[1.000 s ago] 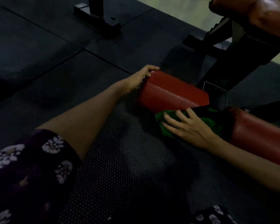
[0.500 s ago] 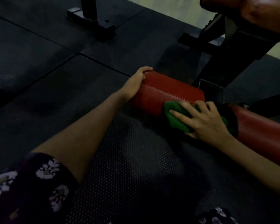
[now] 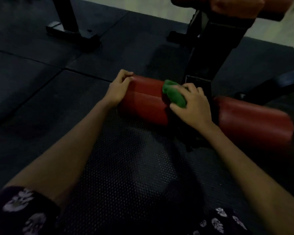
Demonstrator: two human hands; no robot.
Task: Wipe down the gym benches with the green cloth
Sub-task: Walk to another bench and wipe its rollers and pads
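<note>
The red pad [image 3: 143, 100] is showing smooth vinyl with a dull sheen; the green cloth [image 3: 174, 95] at its three o'clock end is looking soft and matt; the floor mat [image 3: 126, 167] is showing dimpled rubber; the frame [image 3: 210, 53] is looking like matt black metal.

This is a gym. The floor [image 3: 41, 85] is made of big dark rubber mats with thin lines where they meet, and the mat close by has little bumps all over it. Two fat red roller pads [image 3: 143, 102] sit low on a black metal frame [image 3: 210, 53], the kind on a workout bench. Another red padded part [image 3: 236, 5] is up at the top. The black foot of another machine [image 3: 71, 33] stands on the mats farther back. It is dim in here.
</note>
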